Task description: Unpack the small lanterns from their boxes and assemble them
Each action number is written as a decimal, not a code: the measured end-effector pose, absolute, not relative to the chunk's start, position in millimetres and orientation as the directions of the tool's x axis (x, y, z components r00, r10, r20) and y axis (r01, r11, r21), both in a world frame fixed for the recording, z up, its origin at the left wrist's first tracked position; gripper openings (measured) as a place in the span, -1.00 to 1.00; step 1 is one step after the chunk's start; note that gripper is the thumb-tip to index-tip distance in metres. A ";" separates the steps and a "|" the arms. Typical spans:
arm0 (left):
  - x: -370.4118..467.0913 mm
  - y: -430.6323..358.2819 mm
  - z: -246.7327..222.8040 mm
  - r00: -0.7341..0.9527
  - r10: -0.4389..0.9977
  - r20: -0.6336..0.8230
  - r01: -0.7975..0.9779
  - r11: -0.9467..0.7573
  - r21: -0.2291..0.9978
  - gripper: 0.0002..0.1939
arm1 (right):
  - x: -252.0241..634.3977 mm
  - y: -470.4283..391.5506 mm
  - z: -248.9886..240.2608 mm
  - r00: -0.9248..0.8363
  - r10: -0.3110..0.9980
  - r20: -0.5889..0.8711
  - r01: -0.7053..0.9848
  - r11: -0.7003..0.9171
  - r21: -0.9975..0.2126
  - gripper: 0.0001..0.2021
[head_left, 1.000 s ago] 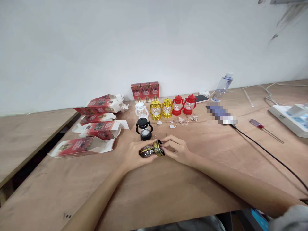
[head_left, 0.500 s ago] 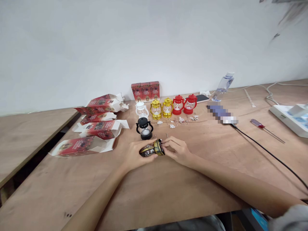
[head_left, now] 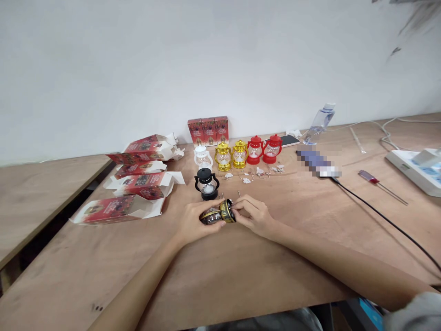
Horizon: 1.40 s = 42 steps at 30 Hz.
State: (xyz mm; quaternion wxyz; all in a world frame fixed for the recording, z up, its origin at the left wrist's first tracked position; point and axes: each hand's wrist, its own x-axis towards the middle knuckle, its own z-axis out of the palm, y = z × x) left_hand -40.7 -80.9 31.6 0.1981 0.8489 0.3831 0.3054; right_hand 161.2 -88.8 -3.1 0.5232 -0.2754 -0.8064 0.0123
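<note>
A dark bronze-and-gold lantern [head_left: 217, 214] lies on its side in my left hand [head_left: 193, 222], its base turned to the right. The fingers of my right hand [head_left: 254, 216] are pinched together at that base; whatever they hold is too small to make out. Just behind stands a black lantern [head_left: 207, 185]. Farther back, a white lantern [head_left: 203, 157], two gold lanterns [head_left: 223, 157] and two red lanterns [head_left: 255, 150] stand in a row. Small metal and white pieces [head_left: 246, 177] lie in front of the row.
Opened red boxes [head_left: 119, 208] lie at the left, and three closed red boxes [head_left: 208, 132] stand by the wall. To the right are a bottle [head_left: 320, 124], a phone with a black cable [head_left: 315, 162], a screwdriver [head_left: 369, 176] and a power strip [head_left: 415, 171].
The fingers of my right hand have shifted very slightly at the lantern's base. Everything else looks the same.
</note>
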 end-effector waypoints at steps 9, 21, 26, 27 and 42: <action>-41.3 -80.5 31.3 0.507 0.788 0.349 0.526 -0.604 0.599 -0.55 | 161.5 -88.8 -2.0 -0.301 0.497 0.814 0.384 0.844 -0.373 -0.90; -41.3 -79.4 33.1 0.470 0.821 0.325 0.515 -0.554 0.654 -0.57 | 163.7 -85.1 -3.9 -0.233 0.595 0.769 0.369 0.786 -0.497 -0.91; -41.6 -78.9 33.4 0.460 0.817 0.349 0.511 -0.565 0.648 -0.57 | 167.8 -73.2 -9.9 -0.152 0.737 0.658 0.588 0.603 -0.539 -0.90; -41.5 -79.1 33.4 0.463 0.815 0.348 0.515 -0.567 0.643 -0.56 | 168.3 -70.6 -12.0 -0.162 0.759 0.631 0.635 0.570 -0.522 -0.89; -42.7 -81.8 29.7 0.556 0.596 0.580 0.623 -0.760 0.183 -0.55 | 151.4 -91.7 0.8 -0.053 0.907 0.417 0.054 0.420 -0.906 -0.82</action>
